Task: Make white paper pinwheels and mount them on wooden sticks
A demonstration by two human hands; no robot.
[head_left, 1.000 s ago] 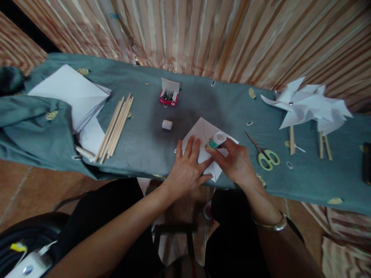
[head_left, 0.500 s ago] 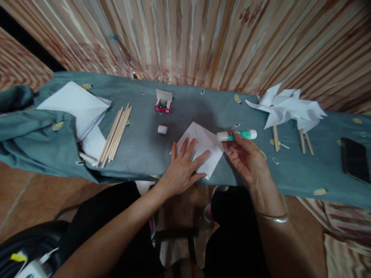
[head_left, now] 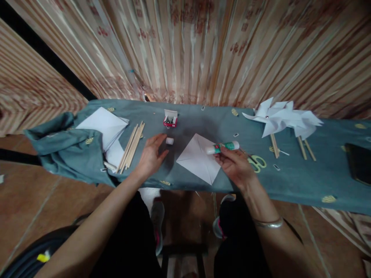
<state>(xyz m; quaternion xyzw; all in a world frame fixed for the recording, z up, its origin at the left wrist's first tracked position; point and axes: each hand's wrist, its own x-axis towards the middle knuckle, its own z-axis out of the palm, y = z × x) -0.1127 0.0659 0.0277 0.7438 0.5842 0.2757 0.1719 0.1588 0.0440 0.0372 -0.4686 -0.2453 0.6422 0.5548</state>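
My right hand [head_left: 236, 166] is closed round a white and green glue stick [head_left: 222, 147], held level over the right corner of a creased white paper square [head_left: 197, 158] on the teal cloth. My left hand [head_left: 150, 155] is off the paper, fingers spread and reaching toward the small white glue cap [head_left: 169, 141], just short of it. Nothing is in that hand.
Wooden sticks [head_left: 131, 146] and a stack of white paper [head_left: 102, 125] lie at the left. A red box of pins [head_left: 170, 119] sits at the back. Green scissors [head_left: 256, 162], finished paper pinwheels [head_left: 281, 117] and a dark phone [head_left: 359, 162] lie to the right. The table's front edge [head_left: 203, 189] is close to my knees.
My left hand has lifted off the paper and moved left toward the white cap. My right hand has swung the glue stick up from the paper and holds it level.
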